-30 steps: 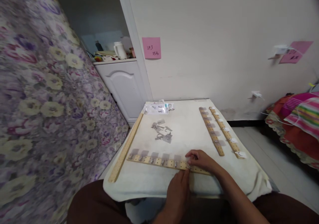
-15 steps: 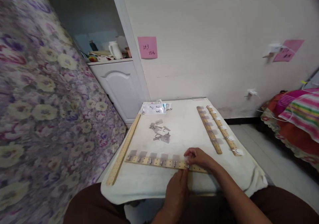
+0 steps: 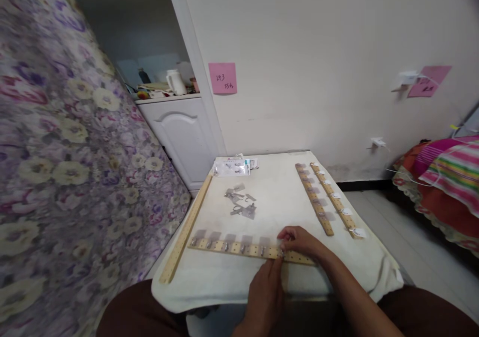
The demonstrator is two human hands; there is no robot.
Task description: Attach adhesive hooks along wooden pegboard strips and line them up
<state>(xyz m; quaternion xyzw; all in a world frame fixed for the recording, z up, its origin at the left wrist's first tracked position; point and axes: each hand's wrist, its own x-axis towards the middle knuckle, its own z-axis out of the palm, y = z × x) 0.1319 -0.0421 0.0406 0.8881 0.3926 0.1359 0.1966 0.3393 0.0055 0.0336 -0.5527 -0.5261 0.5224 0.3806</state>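
A perforated wooden strip [image 3: 234,248] lies across the front of the table. Along it sits a row of small metal hook-like pieces, each with a clear grey tab [image 3: 247,240]. My right hand [image 3: 299,240] comes in over the strip's right part, thumb and fingers pinched at one more small metal piece [image 3: 281,252]. From the near side, my left hand [image 3: 265,289] has its fingers together, their tips at the strip's front edge beside that same piece. Whatever lies between the left fingertips is too small and hidden to make out.
Loose metal pieces with tabs [image 3: 242,209] lie mid-table, behind the strip. Another bare wooden strip [image 3: 186,232] runs along the left edge. Two filled strips [image 3: 315,202] [image 3: 339,204] lie at the right. Clear packaging [image 3: 231,167] sits at the back left.
My right thumb and fingers have come down slightly onto the small metal piece, and the left fingertips stay close beside it. The view has tilted slightly upward.
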